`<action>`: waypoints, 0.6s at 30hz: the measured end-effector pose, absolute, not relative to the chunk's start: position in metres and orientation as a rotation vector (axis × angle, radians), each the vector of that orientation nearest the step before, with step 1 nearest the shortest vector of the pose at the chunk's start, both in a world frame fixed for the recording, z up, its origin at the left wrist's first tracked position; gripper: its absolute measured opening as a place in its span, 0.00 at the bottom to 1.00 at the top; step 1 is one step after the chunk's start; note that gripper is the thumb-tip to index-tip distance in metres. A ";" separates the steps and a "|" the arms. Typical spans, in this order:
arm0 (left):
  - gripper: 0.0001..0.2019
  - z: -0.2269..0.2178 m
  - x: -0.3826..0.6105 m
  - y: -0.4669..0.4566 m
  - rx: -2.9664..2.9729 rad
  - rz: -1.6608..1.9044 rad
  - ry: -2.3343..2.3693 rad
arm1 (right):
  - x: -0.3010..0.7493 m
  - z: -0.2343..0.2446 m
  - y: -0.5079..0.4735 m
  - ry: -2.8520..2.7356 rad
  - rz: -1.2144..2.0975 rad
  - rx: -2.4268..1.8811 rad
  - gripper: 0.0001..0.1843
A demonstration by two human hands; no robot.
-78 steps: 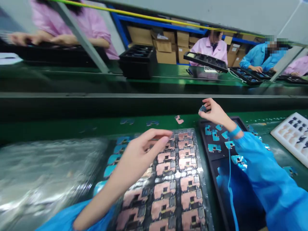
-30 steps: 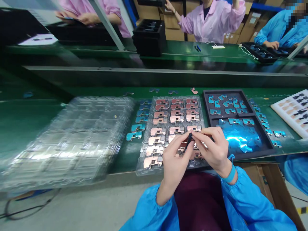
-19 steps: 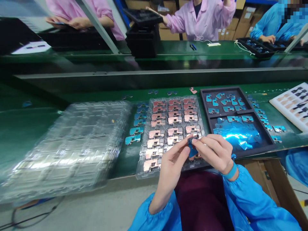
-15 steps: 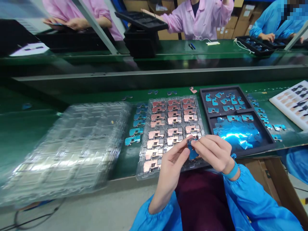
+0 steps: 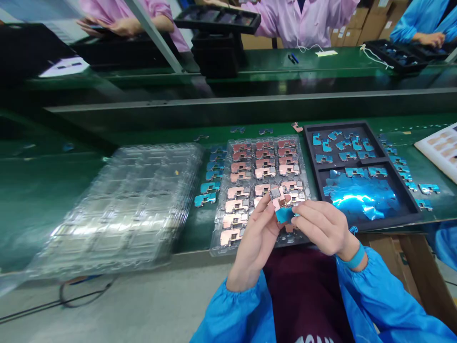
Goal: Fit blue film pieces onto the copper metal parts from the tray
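Note:
My left hand (image 5: 259,233) grips a small circuit board (image 5: 276,194) by its left edge, over the clear tray of boards. The board's upper part shows copper colour and a grey chip area. Blue film (image 5: 283,215) covers its lower part. My right hand (image 5: 321,226) is closed in a pinch on the film's right edge; the fingertips hide exactly how much is held. Beneath both hands lies the clear plastic tray (image 5: 223,205), with rows of copper-coloured boards (image 5: 238,206) in its pockets.
Left lies a stack of clear plastic trays (image 5: 121,205). Blue-covered boards (image 5: 207,187) line the gap between. At right, a black tray (image 5: 407,209) holds blue-covered boards and loose blue film (image 5: 360,195). Across the bench, people in pink (image 5: 296,24) and blue sleeves (image 5: 410,21) work.
The board has turned in my fingers from a dark blue side to its copper face with partial blue film. My right fingers have shifted to the film's edge. The whole view has shifted slightly.

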State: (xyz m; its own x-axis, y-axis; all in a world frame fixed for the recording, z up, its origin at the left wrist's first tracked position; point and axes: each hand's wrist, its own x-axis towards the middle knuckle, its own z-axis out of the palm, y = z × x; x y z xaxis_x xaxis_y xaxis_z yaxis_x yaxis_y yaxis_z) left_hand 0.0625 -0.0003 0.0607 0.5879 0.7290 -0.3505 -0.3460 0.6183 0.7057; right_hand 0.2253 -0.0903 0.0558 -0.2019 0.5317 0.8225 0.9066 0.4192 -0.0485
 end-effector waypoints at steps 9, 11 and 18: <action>0.14 0.058 0.072 0.002 0.597 0.762 0.700 | 0.235 0.052 -0.100 -1.898 -0.681 -1.173 0.08; 0.14 0.059 0.075 0.002 0.582 0.761 0.703 | 0.235 0.048 -0.103 -1.873 -0.699 -1.162 0.08; 0.11 0.060 0.077 0.006 0.593 0.826 0.757 | 0.261 0.018 -0.133 -1.562 -0.583 -1.414 0.10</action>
State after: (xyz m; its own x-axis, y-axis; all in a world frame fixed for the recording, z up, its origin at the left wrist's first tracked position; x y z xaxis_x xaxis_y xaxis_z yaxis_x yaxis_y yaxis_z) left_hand 0.0775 0.0058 0.0604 0.4517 0.8180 -0.3562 -0.4259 0.5485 0.7195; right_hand 0.2607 -0.1335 0.0184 0.0823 0.5111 0.8556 0.9466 0.2284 -0.2276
